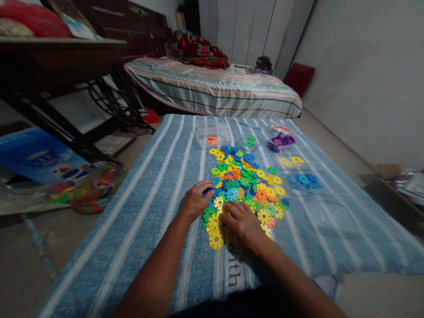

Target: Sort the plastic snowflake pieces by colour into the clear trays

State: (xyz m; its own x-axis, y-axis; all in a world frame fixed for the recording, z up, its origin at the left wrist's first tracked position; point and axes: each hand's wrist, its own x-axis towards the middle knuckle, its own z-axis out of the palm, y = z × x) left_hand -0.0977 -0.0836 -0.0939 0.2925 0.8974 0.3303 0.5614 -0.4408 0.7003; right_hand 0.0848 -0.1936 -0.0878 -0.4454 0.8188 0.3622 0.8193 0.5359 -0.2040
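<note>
Head view: heap of flat plastic snowflake discs point(247, 185), mixed yellow, green, blue, orange, spread in the middle of a blue-and-white striped cloth point(139, 212). Judged light, thin and stiff, slightly slick, prone to scatter or slide if swept; best taken one at a time by the notched rim, pinched between thumb and forefinger, or slid off the heap edge first. Left hand point(195, 201) at the near-left edge of the heap, fingers curled down onto a blue disc point(216, 181), touching it; whether actually pinched cannot be told. Right hand point(241, 225) flat on the near edge of the heap, fingers extended and loosely spread over yellow discs point(215, 227), pressing rather than gripping. Beyond the heap, clear plastic bags holding sorted colours: orange point(212, 140), green point(249, 141), purple point(281, 140), yellow point(291, 161), blue point(304, 180), all lying on the same cloth, near the heap but apart from it. Printed lettering on the cloth just below the right wrist, partly hidden. Left of the cloth, on the floor, a clear bag of further coloured pieces point(89, 190) and a blue printed box point(36, 154). Behind, a bed point(215, 88) with striped cover and a red patterned bundle point(198, 48); dark iron-framed table point(62, 57) at far left; red cushion point(300, 77) against the wall.
</note>
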